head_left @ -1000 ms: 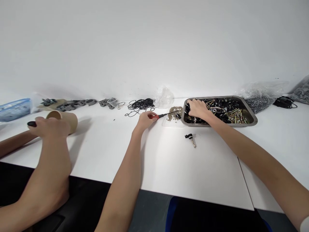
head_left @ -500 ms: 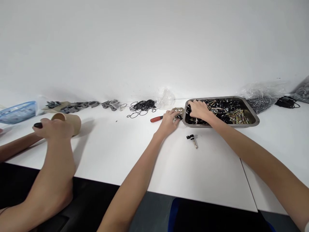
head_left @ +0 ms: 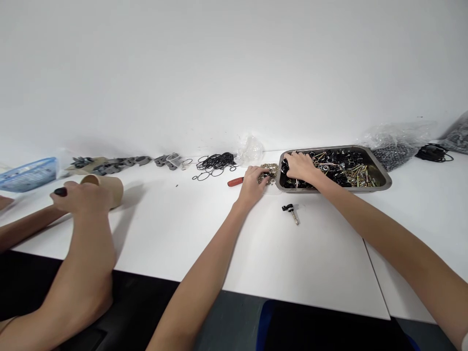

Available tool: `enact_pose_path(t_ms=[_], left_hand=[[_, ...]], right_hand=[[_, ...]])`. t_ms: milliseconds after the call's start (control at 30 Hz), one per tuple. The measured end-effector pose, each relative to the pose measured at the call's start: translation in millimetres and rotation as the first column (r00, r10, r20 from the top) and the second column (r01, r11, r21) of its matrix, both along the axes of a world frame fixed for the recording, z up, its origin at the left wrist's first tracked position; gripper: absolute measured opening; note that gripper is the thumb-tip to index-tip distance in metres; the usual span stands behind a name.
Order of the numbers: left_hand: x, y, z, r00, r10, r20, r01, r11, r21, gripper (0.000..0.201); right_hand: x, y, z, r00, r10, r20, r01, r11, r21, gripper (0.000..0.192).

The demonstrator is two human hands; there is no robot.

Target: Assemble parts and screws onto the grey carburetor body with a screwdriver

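Two bare hands work well apart at a white table (head_left: 329,253), right of centre in the frame. The left hand (head_left: 252,184) curls low over a heap of small brass-coloured pieces (head_left: 272,167), thumb and fingers parted around a dark bit; from here I cannot tell whether it is pinched. The right hand (head_left: 300,165), knuckles up, dips into the left end of a metal tray (head_left: 334,190), fingers bent down among black fittings (head_left: 334,160); whether they clamp one is hidden. Both forearms reach in from the bottom and lower right, elbows bent on the left side, the right arm slanting across the tray's front edge.

One black-headed bolt (head_left: 290,209) lies loose below the tray. It looks light, stiff and hardly fragile, best taken by its chunky head, since the narrow metal shank may slip or roll. The brass-coloured pieces seem hard and slick, suited to a fingertip pinch. A red-handled tool (head_left: 234,182) rests just beside the left hand.
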State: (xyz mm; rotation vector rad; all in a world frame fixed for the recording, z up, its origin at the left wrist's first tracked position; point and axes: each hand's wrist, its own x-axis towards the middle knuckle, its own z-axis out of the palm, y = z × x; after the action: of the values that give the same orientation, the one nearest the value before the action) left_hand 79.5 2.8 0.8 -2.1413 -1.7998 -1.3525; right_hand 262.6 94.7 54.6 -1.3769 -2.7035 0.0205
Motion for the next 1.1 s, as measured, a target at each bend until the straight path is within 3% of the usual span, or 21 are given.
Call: enact_pose_path(t_ms=[200, 333, 500, 667, 800, 933, 1100], left_hand=[[17.3, -9.1, 13.7, 0.994, -0.107, 0.038, 0.102, 0.988, 0.115, 0.018], [31.4, -10.9, 7.7, 0.98, -0.198, 0.03, 0.197, 0.979, 0.044, 0.019], [33.4, -11.1, 3.7, 0.98, -0.181, 0.084, 0.186, 0.981, -0.052, 0.023], [30.6, -10.1, 6.1, 0.976, -0.195, 0.094, 0.201, 0.978, -0.057, 0.023], [23.5, -8.7, 6.8, 0.984, -0.134, 0.121, 0.134, 0.991, 0.008, 0.023], [11.2, -8.1, 8.4, 0.983, -0.026, 0.18, 0.03, 0.999, -0.021, 0.023], [6.3, -7.9, 8.5, 0.965, 0.024, 0.261, -0.006, 0.998, -0.067, 0.023]], right_hand=[[0.2, -1.8, 1.6, 1.0, 0.004, -0.007, -0.004, 1.0, -0.004, 0.048], [0.4, -1.1, 1.4, 1.0, 0.004, -0.019, -0.004, 1.0, -0.013, 0.047], [1.4, 1.4, 1.4, 0.998, 0.006, -0.059, -0.006, 1.0, -0.004, 0.041], [3.8, 2.4, 3.8, 0.984, -0.028, -0.178, 0.019, 0.998, -0.052, 0.045], [5.4, 1.2, 6.4, 0.953, -0.078, -0.294, 0.046, 0.992, -0.114, 0.053], [6.6, 1.0, 8.5, 0.92, -0.118, -0.374, 0.064, 0.986, -0.155, 0.054], [9.5, 5.5, 8.6, 0.858, -0.15, -0.492, 0.07, 0.982, -0.177, 0.028]])
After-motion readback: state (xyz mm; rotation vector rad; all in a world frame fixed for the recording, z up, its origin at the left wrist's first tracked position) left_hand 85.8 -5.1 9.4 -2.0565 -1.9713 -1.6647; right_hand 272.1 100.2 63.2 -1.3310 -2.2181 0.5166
